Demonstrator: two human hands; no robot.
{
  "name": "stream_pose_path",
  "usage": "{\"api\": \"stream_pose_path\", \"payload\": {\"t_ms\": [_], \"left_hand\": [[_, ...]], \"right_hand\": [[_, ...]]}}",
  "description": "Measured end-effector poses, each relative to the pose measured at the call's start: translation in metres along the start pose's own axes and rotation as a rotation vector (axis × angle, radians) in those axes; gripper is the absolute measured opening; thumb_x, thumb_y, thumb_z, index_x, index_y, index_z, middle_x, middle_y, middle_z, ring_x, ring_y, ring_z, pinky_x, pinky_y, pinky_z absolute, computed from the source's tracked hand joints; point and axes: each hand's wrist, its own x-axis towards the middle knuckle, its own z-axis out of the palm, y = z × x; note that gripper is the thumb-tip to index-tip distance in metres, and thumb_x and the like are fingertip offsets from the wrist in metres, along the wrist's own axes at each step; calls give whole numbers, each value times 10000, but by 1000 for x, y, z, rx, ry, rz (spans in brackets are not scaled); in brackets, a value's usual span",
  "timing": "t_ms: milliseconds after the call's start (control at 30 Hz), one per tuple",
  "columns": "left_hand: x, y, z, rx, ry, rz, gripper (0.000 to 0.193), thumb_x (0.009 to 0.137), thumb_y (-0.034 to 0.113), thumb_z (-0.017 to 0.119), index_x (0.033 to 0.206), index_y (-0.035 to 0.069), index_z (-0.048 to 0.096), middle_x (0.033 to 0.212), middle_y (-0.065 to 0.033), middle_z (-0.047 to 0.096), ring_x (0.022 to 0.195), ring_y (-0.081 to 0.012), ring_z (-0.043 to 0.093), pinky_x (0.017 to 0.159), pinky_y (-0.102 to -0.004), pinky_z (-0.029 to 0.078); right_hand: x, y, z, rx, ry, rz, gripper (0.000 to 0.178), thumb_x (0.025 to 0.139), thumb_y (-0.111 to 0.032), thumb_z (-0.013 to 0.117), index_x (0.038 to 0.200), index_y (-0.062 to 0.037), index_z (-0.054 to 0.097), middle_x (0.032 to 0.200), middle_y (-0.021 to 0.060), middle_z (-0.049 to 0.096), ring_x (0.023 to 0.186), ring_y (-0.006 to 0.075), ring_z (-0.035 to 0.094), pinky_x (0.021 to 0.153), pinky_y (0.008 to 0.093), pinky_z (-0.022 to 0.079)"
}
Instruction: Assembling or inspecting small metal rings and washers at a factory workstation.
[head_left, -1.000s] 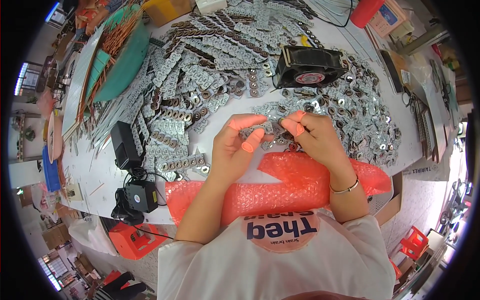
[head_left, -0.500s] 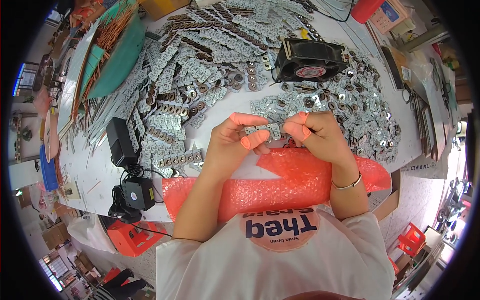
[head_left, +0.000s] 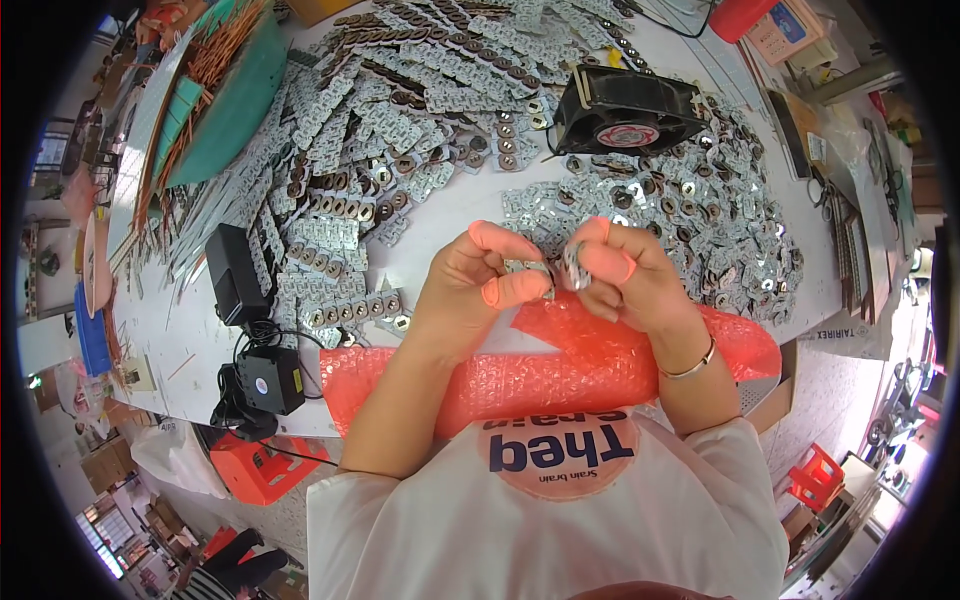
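Observation:
My left hand (head_left: 462,290), with orange finger cots on thumb and forefinger, pinches a short strip of small silvery metal plates (head_left: 528,267). Close beside it my right hand (head_left: 640,280), also in orange finger cots, grips a small shiny metal piece (head_left: 574,270), tilted and slightly blurred. A narrow gap shows between the two parts, though fingers hide much of both. Red bubble wrap (head_left: 540,385) lies under my wrists along the table's near edge. Beyond my hands is a heap of loose metal pieces (head_left: 740,220); longer strips of joined plates (head_left: 400,130) cover the left and far table.
A black fan (head_left: 630,115) stands behind the loose heap. To the left are a green basin (head_left: 235,110) with copper-coloured strips, an upright black box (head_left: 235,275) and a black adapter (head_left: 272,380) with cables. Scissors (head_left: 818,190) lie at the right edge.
The right hand has turned, tilting its piece away from the strip; before, the plates looked in line between both hands. The left hand has barely moved.

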Motion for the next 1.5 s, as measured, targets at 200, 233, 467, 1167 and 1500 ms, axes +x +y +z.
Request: {"api": "stream_pose_path", "payload": {"t_ms": [200, 233, 467, 1167, 1500], "left_hand": [[2, -7, 4, 496, 113, 440, 251, 762, -56, 684, 978, 14, 578, 983, -89, 624, 882, -172, 597, 793, -296, 486], [3, -6, 3, 590, 93, 510, 251, 763, -68, 676, 981, 12, 582, 972, -94, 627, 884, -176, 599, 799, -296, 483], [4, -7, -1, 956, 108, 710, 230, 758, -96, 665, 960, -8, 596, 917, -120, 638, 885, -199, 605, 797, -303, 482], [10, -14, 0, 741, 203, 581, 201, 791, -100, 630, 968, -16, 585, 942, -127, 639, 899, -207, 604, 824, -305, 475], [7, -14, -1, 839, 168, 517, 205, 809, -64, 641, 1000, -20, 579, 1002, -110, 629, 931, -149, 587, 811, -279, 485]], "right_hand": [[6, 5, 8, -529, 263, -215, 206, 915, -210, 569, 840, -18, 580, 610, -17, 471, 549, 46, 401, 494, 201, 350], [8, 8, 7, -685, 262, -344, 209, 910, -201, 576, 827, -9, 578, 611, -3, 474, 560, 53, 401, 498, 215, 354], [7, 12, 6, -739, 224, -356, 197, 902, -174, 581, 826, 8, 578, 617, 16, 469, 571, 75, 401, 511, 237, 366], [11, 8, 8, -385, 340, -200, 184, 929, -191, 560, 836, -32, 545, 519, -43, 435, 396, 25, 362, 374, 189, 284], [11, 0, -3, -742, 373, -314, 145, 848, -139, 648, 854, 5, 650, 620, 26, 589, 505, 71, 513, 465, 211, 397]]}}
